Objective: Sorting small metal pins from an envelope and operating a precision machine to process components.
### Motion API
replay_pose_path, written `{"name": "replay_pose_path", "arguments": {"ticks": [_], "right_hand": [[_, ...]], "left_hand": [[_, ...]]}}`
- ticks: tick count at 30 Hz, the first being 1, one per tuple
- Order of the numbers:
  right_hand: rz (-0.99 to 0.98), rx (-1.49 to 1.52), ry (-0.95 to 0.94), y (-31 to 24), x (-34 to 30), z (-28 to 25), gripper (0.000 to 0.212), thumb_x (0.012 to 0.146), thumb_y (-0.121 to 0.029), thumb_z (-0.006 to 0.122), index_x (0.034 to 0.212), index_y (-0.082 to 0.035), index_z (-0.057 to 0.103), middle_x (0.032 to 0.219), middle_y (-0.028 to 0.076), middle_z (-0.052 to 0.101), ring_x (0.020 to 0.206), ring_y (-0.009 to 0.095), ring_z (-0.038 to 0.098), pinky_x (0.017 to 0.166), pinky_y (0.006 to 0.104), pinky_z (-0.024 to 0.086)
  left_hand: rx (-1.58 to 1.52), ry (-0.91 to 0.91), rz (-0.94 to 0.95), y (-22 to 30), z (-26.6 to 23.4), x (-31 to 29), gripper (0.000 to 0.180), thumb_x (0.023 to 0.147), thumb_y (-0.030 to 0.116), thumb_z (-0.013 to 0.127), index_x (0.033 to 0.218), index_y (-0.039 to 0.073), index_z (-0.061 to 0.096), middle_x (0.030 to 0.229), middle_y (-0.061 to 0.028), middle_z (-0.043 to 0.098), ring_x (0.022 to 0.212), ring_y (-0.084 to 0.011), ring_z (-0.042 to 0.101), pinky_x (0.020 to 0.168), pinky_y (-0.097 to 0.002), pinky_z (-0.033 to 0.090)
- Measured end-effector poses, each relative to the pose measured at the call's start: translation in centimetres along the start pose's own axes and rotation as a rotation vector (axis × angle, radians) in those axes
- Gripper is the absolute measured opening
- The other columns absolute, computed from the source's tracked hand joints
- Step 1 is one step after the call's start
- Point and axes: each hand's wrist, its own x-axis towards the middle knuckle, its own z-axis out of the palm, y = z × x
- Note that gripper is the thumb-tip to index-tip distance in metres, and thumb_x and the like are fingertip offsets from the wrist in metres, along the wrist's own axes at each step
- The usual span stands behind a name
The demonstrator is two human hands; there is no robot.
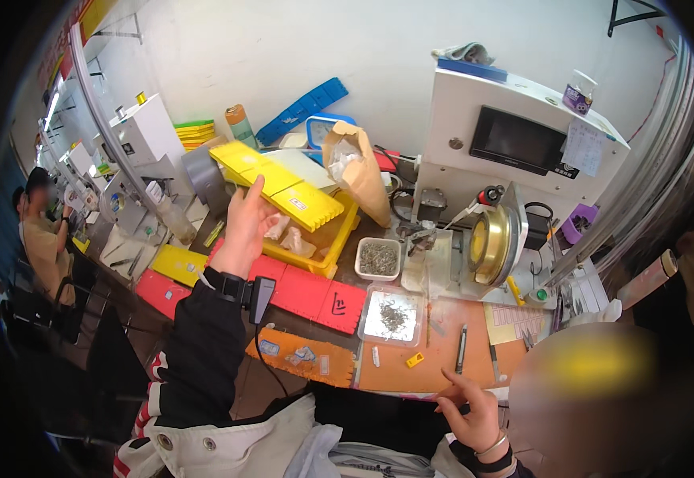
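Head view: the left hand (243, 223) grips a yellow board (275, 187) in its fingers, tilted over the yellow bin (334, 256). A red board (315, 299) lies beside the bin. The right hand (476, 416), fingers parted, empty, is near the desk (481, 334). Lifting looks done; the yellow board is not set down.

Workroom beside a plain white wall (283, 56)
A black bracket (638, 17) juts out at upper right; a tube light (54, 110) glows far left, above dark seating (108, 346); brownish floor (253, 387) shows below.
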Motion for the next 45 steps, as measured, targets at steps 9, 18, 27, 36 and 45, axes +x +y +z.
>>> {"name": "replay_pose_path", "arguments": {"ticks": [9,18,27,36,45], "right_hand": [[0.086,-0.031,0.019,0.7,0.4,-2.6,0.037,0.084,-0.002,0.072,0.120,-0.002,0.065,0.077,0.007,0.072,0.063,0.014,0.070,0.058,0.0255,0.055],[0.070,0.027,0.054,1.4,2.1,-2.4,0.037,0.084,0.001,0.069,0.121,-0.003,0.065,0.074,0.005,0.070,0.060,0.013,0.068,0.057,0.0249,0.052],[0.068,-0.032,0.090,1.2,2.0,-3.4,0.035,0.084,0.005,0.065,0.119,-0.001,0.066,0.076,0.007,0.072,0.060,0.013,0.068,0.057,0.0239,0.051],[0.208,0.062,0.130,-0.5,2.5,-4.4,0.034,0.087,0.006,0.062,0.120,0.002,0.065,0.077,0.009,0.072,0.063,0.011,0.066,0.060,0.0235,0.052],[0.484,0.422,0.173,-2.3,7.1,-2.8,0.033,0.097,-0.001,0.055,0.129,0.003,0.058,0.078,0.006,0.068,0.066,0.009,0.063,0.061,0.0199,0.049]], "left_hand": [[0.371,-0.137,-0.083,-1.2,-1.6,-1.1,0.042,0.095,0.021,0.066,0.129,0.001,0.055,0.113,-0.0076,0.063,0.086,-0.0136,0.063,0.070,-0.0256,0.048],[0.541,-0.228,0.501,6.5,4.6,-5.8,0.020,0.094,0.005,0.060,0.113,0.000,0.065,0.087,-0.0013,0.065,0.074,-0.0062,0.058,0.064,-0.0190,0.043],[0.592,-0.842,0.794,5.3,12.1,-9.0,0.006,0.085,-0.001,0.069,0.090,-0.003,0.070,0.077,-0.0071,0.068,0.062,-0.0088,0.062,0.057,-0.0198,0.045],[0.222,-0.837,0.351,2.6,13.0,-7.7,0.005,0.086,-0.002,0.068,0.090,-0.004,0.069,0.079,-0.0068,0.068,0.063,-0.0078,0.063,0.055,-0.0201,0.046],[0.201,-0.747,0.432,2.7,11.7,-5.8,0.008,0.087,0.004,0.065,0.091,-0.002,0.061,0.077,-0.0054,0.055,0.061,-0.0102,0.054,0.055,-0.0196,0.040]]}}
